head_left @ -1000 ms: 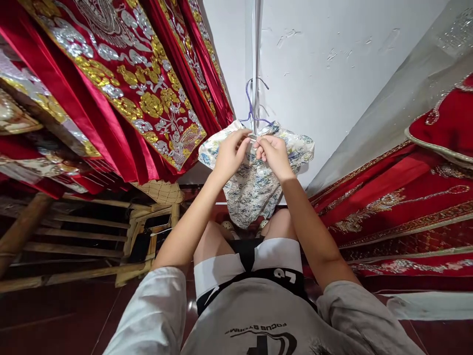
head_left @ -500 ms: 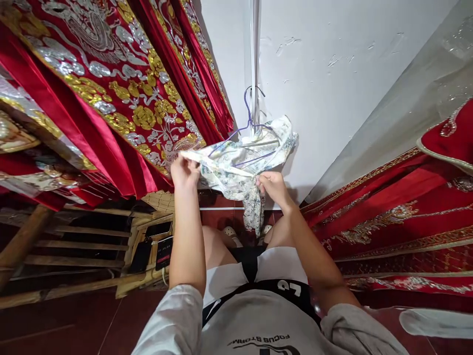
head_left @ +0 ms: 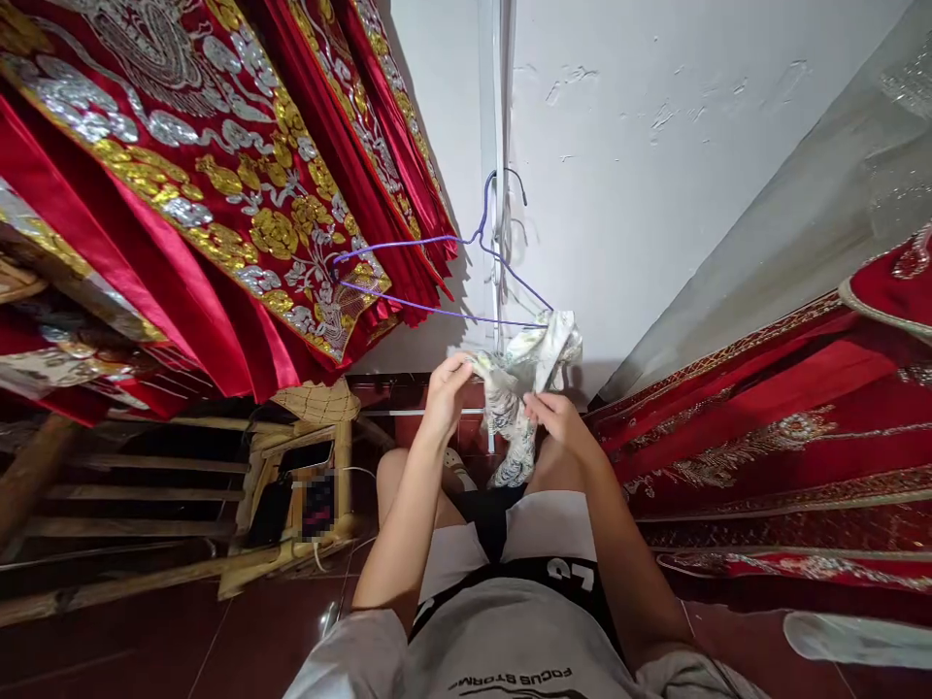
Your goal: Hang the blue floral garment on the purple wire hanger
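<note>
A thin purple clothes hanger (head_left: 437,311) hangs by its hook from a white vertical strip on the wall, tilted down to the right. From its right end droops a pale garment (head_left: 557,345) with a faint floral print, bunched and hanging toward my knees. The hanger's left half is bare. My left hand (head_left: 446,393) pinches the garment's left edge below the hanger. My right hand (head_left: 549,413) grips the cloth lower down, just under the hanger's right end. The garment's full shape is hidden in its folds.
Red embroidered garments (head_left: 277,194) hang close on the left, and more red beaded ones (head_left: 786,417) on the right. A bamboo chair (head_left: 240,544) with a phone (head_left: 318,505) and cable stands at lower left. The white wall (head_left: 618,194) lies ahead.
The garment has come off the hanger's left arm and now hangs from the right end. My left hand has moved right and down with its edge. The hanger has tilted.
</note>
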`<state>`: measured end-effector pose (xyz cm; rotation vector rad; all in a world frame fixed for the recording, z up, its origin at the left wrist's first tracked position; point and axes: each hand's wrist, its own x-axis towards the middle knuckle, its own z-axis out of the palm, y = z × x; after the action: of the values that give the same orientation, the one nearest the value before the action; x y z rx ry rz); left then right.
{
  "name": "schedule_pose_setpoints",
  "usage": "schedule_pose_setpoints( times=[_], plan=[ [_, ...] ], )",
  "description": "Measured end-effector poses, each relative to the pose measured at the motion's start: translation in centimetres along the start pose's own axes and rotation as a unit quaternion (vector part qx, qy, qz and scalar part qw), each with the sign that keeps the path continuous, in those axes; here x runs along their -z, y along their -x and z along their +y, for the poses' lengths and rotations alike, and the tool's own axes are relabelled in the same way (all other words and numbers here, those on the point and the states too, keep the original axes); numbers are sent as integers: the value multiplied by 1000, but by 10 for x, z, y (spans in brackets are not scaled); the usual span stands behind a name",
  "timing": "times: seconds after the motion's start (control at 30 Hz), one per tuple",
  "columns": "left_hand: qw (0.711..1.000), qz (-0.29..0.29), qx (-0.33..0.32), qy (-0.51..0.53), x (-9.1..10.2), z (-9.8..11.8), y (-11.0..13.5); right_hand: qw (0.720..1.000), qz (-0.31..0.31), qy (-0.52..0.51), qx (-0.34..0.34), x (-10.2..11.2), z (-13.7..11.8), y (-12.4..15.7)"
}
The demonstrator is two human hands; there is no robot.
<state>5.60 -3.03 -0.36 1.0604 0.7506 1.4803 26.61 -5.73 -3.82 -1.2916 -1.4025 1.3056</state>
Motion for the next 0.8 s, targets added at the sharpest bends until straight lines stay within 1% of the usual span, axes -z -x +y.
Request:
schedule_pose_setpoints(
  times=[0.03, 0.07, 0.1, 0.13, 0.17, 0.23, 0.27, 0.3, 0.33, 0.37, 0.4, 0.43, 0.47, 0.5, 0.53, 0.57, 0.63, 0.7, 0.77, 0.8],
  plan=[
    [999, -45, -22, -21, -11, 7, 1, 1000, 10, -9, 18, -3, -7, -3],
    [994, -87, -43, -55, -22, 13, 2, 999, 7, -35, 33, -7, -14, -7],
    [986, -118, -65, -99, -31, 17, 3, 996, -13, -75, 41, -12, -22, -11],
    [976, -137, -88, -144, -37, 20, 4, 991, -52, -121, 39, -18, -29, -14],
    [966, -140, -112, -184, -41, 21, 4, 981, -100, -161, 29, -23, -36, -17],
    [956, -116, -141, -231, -36, 20, 4, 962, -194, -193, 8, -27, -46, -20],
    [956, -107, -132, -237, -28, 17, 4, 955, -237, -180, 5, -26, -51, -21],
    [959, -114, -106, -236, -18, 14, 5, 950, -273, -150, 8, -22, -55, -23],
    [960, -139, -65, -233, -6, 11, 7, 950, -293, -108, 22, -18, -60, -25],
    [955, -183, -16, -231, 7, 8, 11, 953, -293, -57, 46, -12, -65, -28],
    [942, -237, 37, -235, 20, 6, 15, 959, -271, -3, 81, -6, -70, -32],
    [922, -285, 82, -250, 31, 4, 21, 964, -231, 49, 121, -1, -76, -38],
    [900, -316, 114, -277, 42, 5, 26, 967, -178, 90, 157, 3, -81, -46],
    [880, -328, 132, -317, 50, 7, 30, 968, -125, 120, 183, 6, -86, -55],
    [863, -322, 138, -365, 57, 12, 33, 967, -81, 139, 200, 8, -89, -66],
    [846, -302, 131, -419, 63, 19, 35, 966, -52, 149, 206, 8, -90, -78],
    [803, -263, 108, -524, 70, 36, 33, 967, -31, 154, 198, 6, -87, -102],
    [735, -255, 102, -620, 75, 53, 28, 969, -36, 164, 182, 3, -78, -123],
    [660, -258, 119, -695, 82, 67, 22, 971, -28, 172, 165, 3, -67, -135],
    [627, -255, 136, -723, 86, 72, 19, 972, -13, 171, 163, 6, -62, -137]
  ],
)
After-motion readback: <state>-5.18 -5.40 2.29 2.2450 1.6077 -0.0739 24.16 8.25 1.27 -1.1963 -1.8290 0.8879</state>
